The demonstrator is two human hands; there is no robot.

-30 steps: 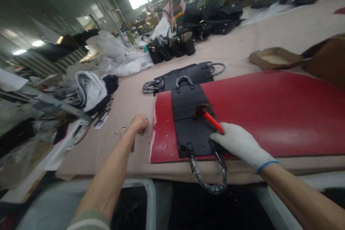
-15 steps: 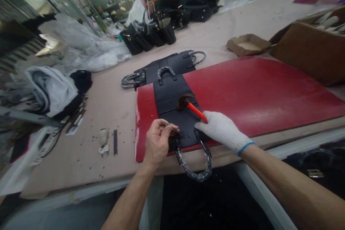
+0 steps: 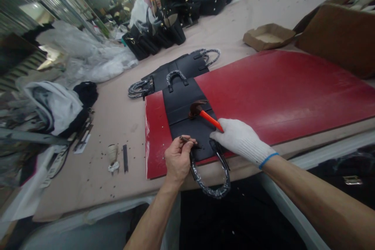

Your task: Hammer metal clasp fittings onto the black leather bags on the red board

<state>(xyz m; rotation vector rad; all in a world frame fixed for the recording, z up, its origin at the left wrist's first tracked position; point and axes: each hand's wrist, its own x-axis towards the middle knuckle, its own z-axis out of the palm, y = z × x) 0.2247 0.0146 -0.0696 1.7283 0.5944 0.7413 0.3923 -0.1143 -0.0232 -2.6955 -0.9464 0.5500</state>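
My right hand (image 3: 237, 138), in a white knit glove with a blue cuff edge, grips a claw hammer (image 3: 209, 118) by its orange handle. The dark rusty hammer head is over a black leather bag panel (image 3: 187, 97). My bare left hand (image 3: 179, 160) pinches a thin dark metal rod, perhaps a punch (image 3: 186, 139), above the panel's near end. A plastic-wrapped bag handle (image 3: 215, 192) is joined to that end and hangs past the table edge. Another wrapped handle (image 3: 176, 74) arches at the panel's far end. Beneath the panel lies a red board (image 3: 278, 90).
More black panels (image 3: 172, 65) with wrapped handles lie behind. To the left are a string-wound tool (image 3: 112, 156), a dark flat strip (image 3: 125, 158) and scattered bits. Cardboard boxes (image 3: 336, 39) stand at right. A person (image 3: 149, 0) is behind black bags (image 3: 155, 39).
My left hand has shifted slightly right and down, and the rod in it sits at a different angle. The hammer stays in my right hand, nearly unmoved. The whole view has shifted a little.
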